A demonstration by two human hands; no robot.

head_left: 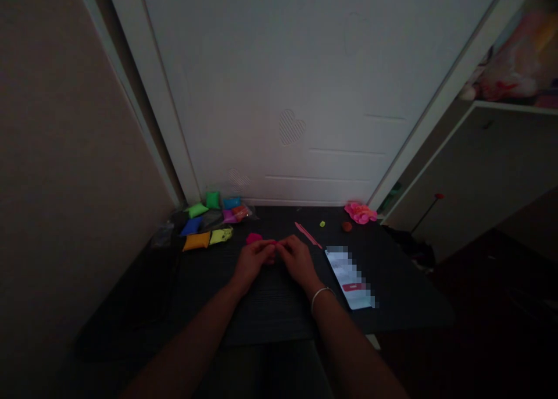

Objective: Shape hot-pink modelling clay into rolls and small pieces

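Observation:
Both hands meet above the dark table, fingertip to fingertip. My left hand (255,260) is closed in a pinch, and my right hand (299,260), with a bracelet (321,294) at its wrist, pinches from the other side. Between the fingertips shows a small bit of bright pink modelling clay (275,243), mostly covered by the fingers. A larger pink lump (253,237) sits just beyond the left fingers; whether it touches them I cannot tell. Slim pink modelling tools (307,235) lie to the right of my right hand.
Several coloured clay packets, among them an orange one (196,241) and a green one (213,199), lie at the back left. A lit phone or tablet (349,277) is on the right. Behind it are a yellow bit (322,224), a brownish lump (346,227) and a pink ruffled item (361,213).

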